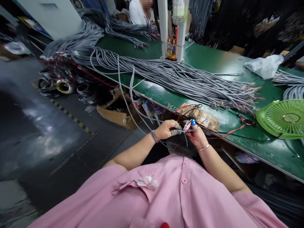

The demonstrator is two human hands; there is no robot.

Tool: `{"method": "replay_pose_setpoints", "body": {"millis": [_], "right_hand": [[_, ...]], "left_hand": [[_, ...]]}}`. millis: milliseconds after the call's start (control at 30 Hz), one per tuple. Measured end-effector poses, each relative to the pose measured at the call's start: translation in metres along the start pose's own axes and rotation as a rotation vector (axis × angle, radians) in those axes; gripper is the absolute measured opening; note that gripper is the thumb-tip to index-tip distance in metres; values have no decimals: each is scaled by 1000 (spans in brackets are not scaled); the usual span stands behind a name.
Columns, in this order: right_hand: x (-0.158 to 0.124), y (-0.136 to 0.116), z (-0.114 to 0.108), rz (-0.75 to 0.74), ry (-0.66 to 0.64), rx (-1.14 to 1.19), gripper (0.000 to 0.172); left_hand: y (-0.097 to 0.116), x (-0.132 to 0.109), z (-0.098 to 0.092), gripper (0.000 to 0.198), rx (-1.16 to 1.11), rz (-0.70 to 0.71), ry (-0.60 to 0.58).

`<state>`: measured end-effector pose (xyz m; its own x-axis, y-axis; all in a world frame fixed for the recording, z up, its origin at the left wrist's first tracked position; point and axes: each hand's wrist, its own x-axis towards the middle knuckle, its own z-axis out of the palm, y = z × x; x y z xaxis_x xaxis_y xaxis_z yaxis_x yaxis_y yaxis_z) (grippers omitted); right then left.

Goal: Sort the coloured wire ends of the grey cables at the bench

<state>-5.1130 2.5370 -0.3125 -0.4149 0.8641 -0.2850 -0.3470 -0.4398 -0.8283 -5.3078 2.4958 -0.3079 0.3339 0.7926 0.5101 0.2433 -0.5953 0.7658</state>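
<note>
Grey covers wrap the fingertips of my left hand, which pinches the end of a grey cable. Thin coloured wires fan out from that end towards my right hand, and a white strand hangs down. A blue cover sits on my right thumb. The fingers of that hand are closed around a small pinkish-white piece, too small to name, right beside the wires. Both hands meet in front of my body at the bench edge. Behind them lies a worn, taped block with dark and red leads.
A long bundle of grey cables lies across the green bench. At right stand a green fan and a plastic bag. A white post rises behind; a cardboard box sits below. Another person is beyond.
</note>
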Motion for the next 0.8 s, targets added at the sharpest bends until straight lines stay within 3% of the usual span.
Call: {"method": "replay_pose_setpoints", "body": {"millis": [367, 633, 800], "right_hand": [[-1, 5, 1, 25, 27, 97, 44], [-11, 12, -15, 119, -46, 134, 54], [-17, 17, -28, 160, -8, 122, 54]], "left_hand": [[-9, -1, 4, 26, -13, -71, -62], [10, -4, -8, 24, -132, -76, -152], [24, -19, -13, 23, -116, -67, -192]]}}
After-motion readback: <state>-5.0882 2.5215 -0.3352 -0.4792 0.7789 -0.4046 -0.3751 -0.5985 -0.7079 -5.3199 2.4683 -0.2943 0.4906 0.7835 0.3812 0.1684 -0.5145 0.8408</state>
